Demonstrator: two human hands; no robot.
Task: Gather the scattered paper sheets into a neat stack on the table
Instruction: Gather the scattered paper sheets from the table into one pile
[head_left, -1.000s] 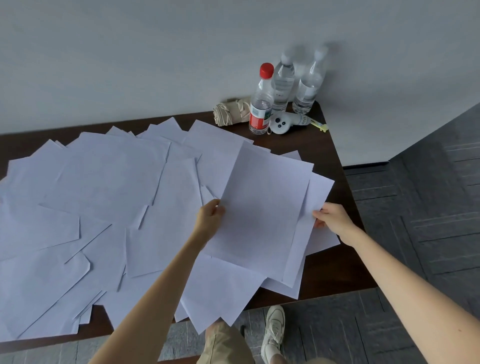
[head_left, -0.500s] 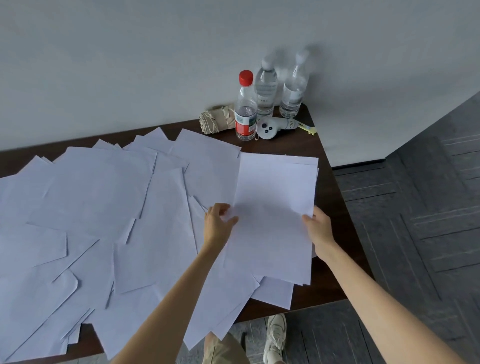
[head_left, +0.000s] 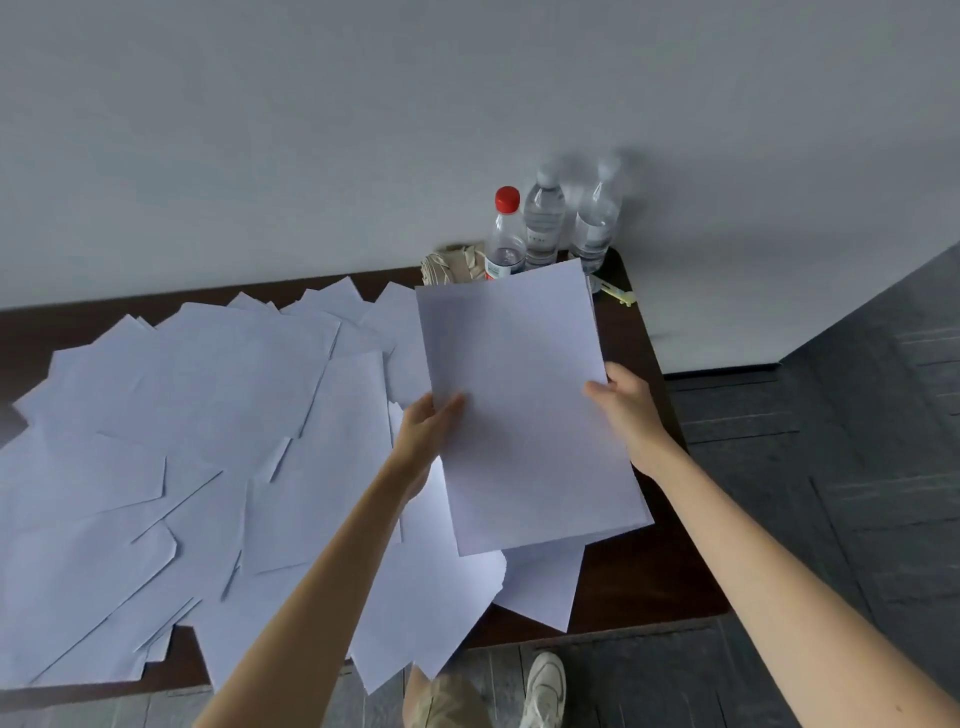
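A small squared-up stack of white sheets (head_left: 524, 405) is lifted and tilted above the right end of the dark wooden table (head_left: 639, 571). My left hand (head_left: 423, 428) pinches its left edge, thumb on top. Gripping its right edge is my right hand (head_left: 623, 402). Several loose white sheets (head_left: 208, 447) lie scattered and overlapping over the middle and left of the table, some hanging past the front edge.
At the back right corner stand a red-capped bottle (head_left: 505, 234) and two clear water bottles (head_left: 569, 218), partly hidden by the lifted stack, beside a beige folded umbrella (head_left: 447, 262). A grey wall runs behind the table. Dark floor lies to the right, my shoe (head_left: 545, 686) below.
The sheets at the right were pulled together into one stack and raised off the table between both hands, tilting upward. Both hands moved up and closer to the stack's edges.
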